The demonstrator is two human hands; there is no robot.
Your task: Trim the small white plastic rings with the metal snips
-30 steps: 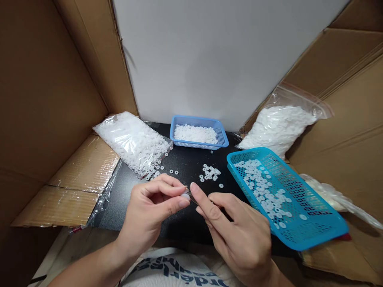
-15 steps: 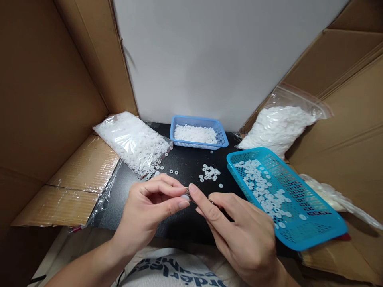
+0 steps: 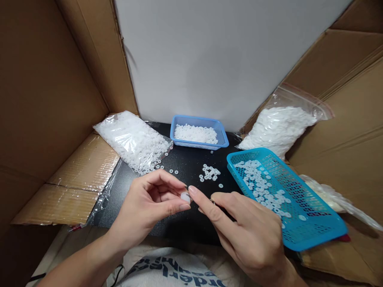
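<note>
My left hand (image 3: 151,205) pinches a small white ring (image 3: 185,197) between thumb and fingertips above the black mat (image 3: 185,219). My right hand (image 3: 242,231) is closed round a thin metal tool (image 3: 213,202), with its forefinger stretched out to touch the ring. Only a short bit of the tool shows between the fingers. A small heap of loose white rings (image 3: 209,172) lies on the mat just beyond both hands.
A teal basket (image 3: 302,235) with several rings sits at the right. A smaller blue basket (image 3: 223,139) of rings stands at the back. Clear bags of white rings lie at the left (image 3: 131,139) and right (image 3: 278,125). Cardboard walls surround the mat.
Both hands have shifted slightly lower. The right forefinger stays against the ring in the left hand's pinch. Less of the tool shows now.
</note>
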